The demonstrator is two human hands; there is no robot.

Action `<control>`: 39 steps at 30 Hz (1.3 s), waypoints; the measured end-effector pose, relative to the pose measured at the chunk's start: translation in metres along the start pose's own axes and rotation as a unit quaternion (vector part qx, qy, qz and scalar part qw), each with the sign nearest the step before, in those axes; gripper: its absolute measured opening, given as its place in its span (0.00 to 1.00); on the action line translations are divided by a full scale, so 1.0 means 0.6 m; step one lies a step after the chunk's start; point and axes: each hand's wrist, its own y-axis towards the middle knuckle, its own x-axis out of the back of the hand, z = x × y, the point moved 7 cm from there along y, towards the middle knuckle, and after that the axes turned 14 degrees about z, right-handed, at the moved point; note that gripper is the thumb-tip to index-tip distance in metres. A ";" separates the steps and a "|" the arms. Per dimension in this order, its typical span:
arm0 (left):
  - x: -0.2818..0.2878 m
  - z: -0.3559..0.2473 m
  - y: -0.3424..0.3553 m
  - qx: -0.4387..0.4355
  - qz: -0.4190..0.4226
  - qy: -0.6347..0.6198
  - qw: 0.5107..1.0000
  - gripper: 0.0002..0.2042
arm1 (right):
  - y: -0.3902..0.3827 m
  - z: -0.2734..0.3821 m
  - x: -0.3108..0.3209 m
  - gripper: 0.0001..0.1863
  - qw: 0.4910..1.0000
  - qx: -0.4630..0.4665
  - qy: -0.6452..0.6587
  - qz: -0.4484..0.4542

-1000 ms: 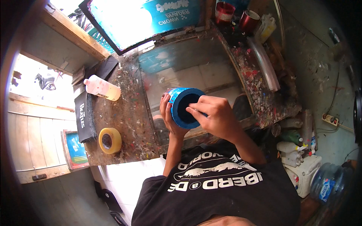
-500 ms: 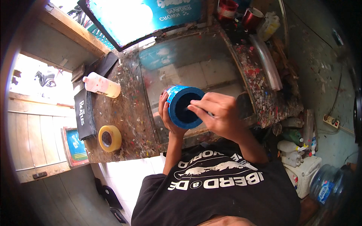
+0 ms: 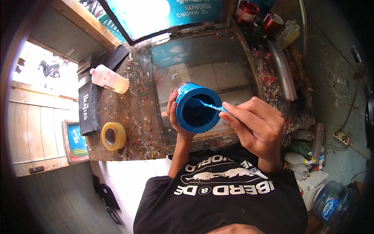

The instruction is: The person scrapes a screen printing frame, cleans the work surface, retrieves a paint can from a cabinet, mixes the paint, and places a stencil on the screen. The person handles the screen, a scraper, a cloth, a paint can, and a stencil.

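My left hand wraps round the left side of a blue, paint-coated can, tilted so that its open mouth faces me. Dark blue paint coats the inside; how full it is cannot be made out. Between the thumb and fingertips of my right hand is a thin paint-smeared stick, blue with pale flecks. Its far end reaches into the can's mouth, near the upper inner wall.
Below the can lies a glass pane in the paint-spattered table. To the left are a pink bottle, a tape roll and black cloth. A framed screen and red cans stand at the back.
My right hand has moved right and away from the can's mouth, drawing the stick partly out so more of it shows. My left hand still holds the can. The view has shifted slightly.
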 end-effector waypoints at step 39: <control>-0.006 -0.032 0.021 -0.042 0.045 0.075 0.995 0.43 | -0.007 -0.064 -0.117 0.08 0.998 -0.016 0.040 0.050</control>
